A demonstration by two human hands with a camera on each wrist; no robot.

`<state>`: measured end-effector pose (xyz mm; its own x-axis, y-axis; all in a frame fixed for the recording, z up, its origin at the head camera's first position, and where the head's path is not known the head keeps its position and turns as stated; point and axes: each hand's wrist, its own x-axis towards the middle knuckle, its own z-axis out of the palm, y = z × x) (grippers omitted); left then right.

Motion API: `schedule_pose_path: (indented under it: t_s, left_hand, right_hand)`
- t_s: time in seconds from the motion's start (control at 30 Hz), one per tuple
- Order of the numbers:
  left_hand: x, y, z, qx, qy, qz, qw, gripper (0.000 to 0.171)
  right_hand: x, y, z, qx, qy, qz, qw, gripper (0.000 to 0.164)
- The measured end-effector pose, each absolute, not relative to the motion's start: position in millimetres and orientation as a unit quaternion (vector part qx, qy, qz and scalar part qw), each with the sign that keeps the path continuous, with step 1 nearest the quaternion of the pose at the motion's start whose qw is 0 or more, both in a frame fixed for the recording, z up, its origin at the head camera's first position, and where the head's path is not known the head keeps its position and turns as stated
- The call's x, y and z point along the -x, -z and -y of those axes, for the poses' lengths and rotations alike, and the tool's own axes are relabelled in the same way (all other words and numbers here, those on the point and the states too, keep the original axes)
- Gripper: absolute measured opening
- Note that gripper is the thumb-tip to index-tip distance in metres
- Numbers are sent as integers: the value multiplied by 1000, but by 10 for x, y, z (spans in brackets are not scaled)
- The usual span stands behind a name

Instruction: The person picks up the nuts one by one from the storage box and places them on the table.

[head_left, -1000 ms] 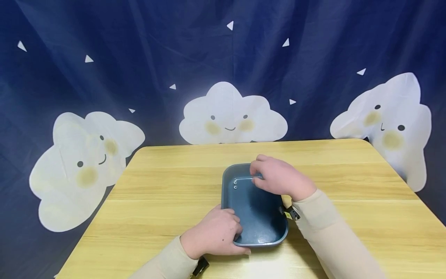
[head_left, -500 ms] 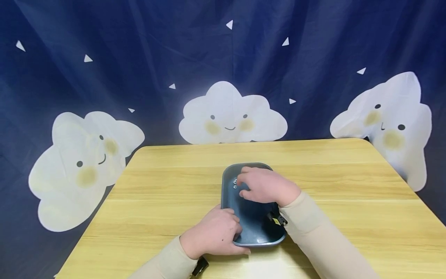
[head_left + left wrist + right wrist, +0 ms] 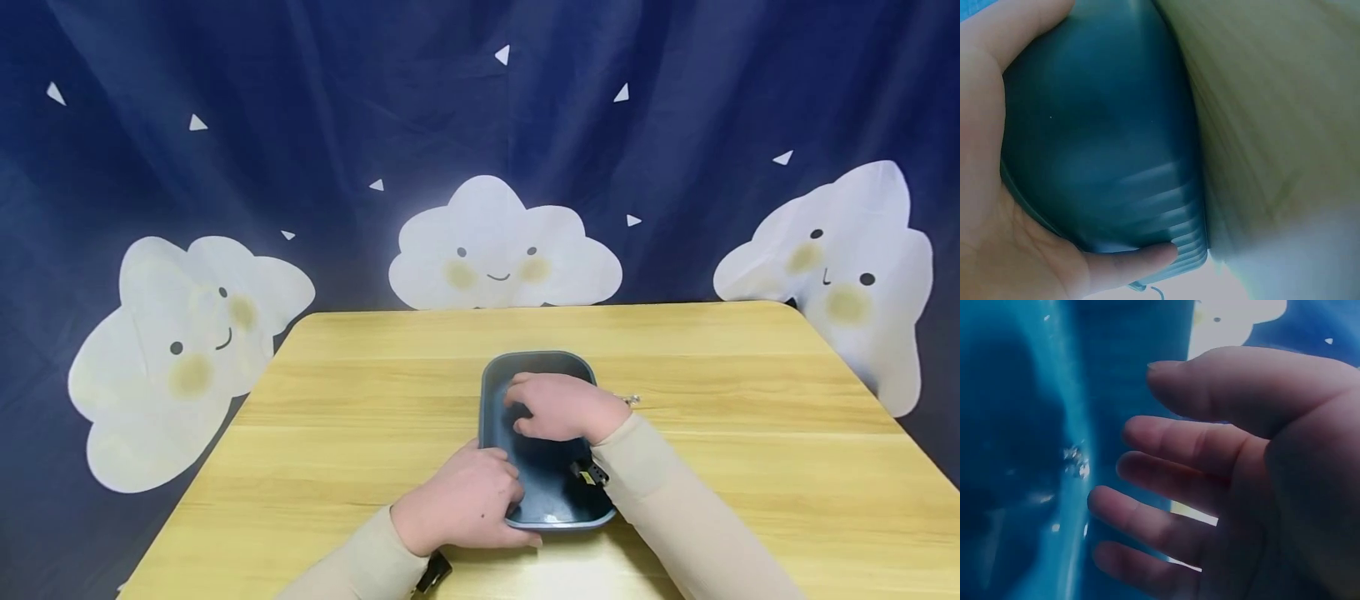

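Note:
A dark blue rectangular tray (image 3: 486,417) sits on the table. My left hand (image 3: 468,498) grips its near left corner, fingers over the rim and thumb low on the outside; the left wrist view shows that hand (image 3: 997,206) around the smooth tray wall (image 3: 1104,125). My right hand (image 3: 561,407) is inside the tray, over its far half. In the right wrist view, its fingers (image 3: 1147,512) are extended and spread a little, with nothing between them. Small shiny silvery pieces (image 3: 1077,462) lie in the tray just beyond the fingertips; in the head view the hand hides them.
Small shiny pieces (image 3: 632,400) also lie on the wooden table (image 3: 360,400), just right of the tray and partly behind the right wrist. A dark blue curtain (image 3: 337,100) with smiling clouds hangs behind the table.
My right hand has moved left and nearer to me, from the tray's far right rim to over the small pieces. Shiny pieces right of the tray have come into view. The left hand stays put.

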<state>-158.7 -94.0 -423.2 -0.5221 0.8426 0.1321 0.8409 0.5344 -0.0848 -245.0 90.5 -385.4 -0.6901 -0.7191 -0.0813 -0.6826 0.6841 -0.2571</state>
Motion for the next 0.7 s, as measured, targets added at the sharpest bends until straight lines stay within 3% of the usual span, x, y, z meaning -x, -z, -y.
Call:
schedule_pose_path:
  t_s: [0.7]
  left_hand:
    - [1594,4269,956,485,-21,869,97,50]
  right_hand:
    - [2454,4005,-853,408,55,-907,89,42]
